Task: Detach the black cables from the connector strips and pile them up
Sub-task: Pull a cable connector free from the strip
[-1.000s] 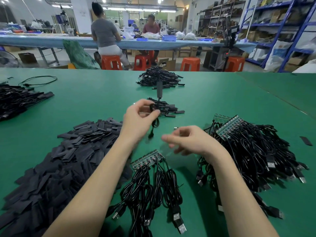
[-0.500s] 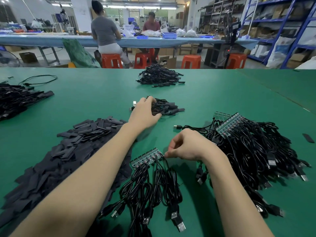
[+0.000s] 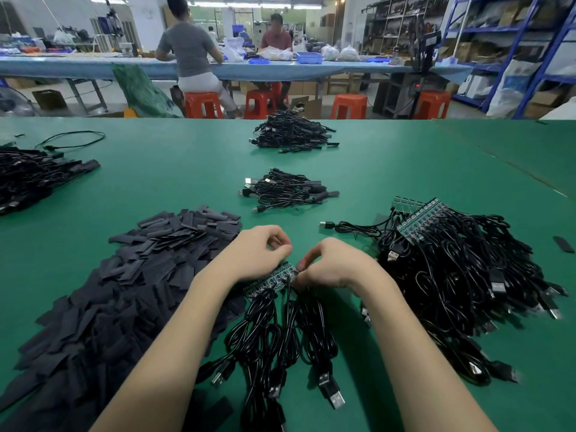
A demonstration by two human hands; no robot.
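Observation:
A green connector strip [image 3: 271, 279] lies on the green table [image 3: 174, 179] in front of me, with several coiled black USB cables [image 3: 280, 341] hanging from it toward me. My left hand [image 3: 258, 254] grips the strip's upper edge with curled fingers. My right hand [image 3: 327, 263] pinches the strip's right end, where a cable joins it. A small pile of detached cables [image 3: 288, 190] lies beyond my hands. More strips [image 3: 417, 221] with attached cables sit on a big heap [image 3: 467, 275] at the right.
A wide heap of flat black sleeves [image 3: 124, 291] covers the left. Other cable piles lie at the far middle [image 3: 290, 134] and far left [image 3: 34, 173]. Two people sit at a blue table [image 3: 93, 68] behind, with orange stools and shelves.
My left hand has let go of a cable on the small pile and come back to the strip. My right hand has closed on the strip's right end.

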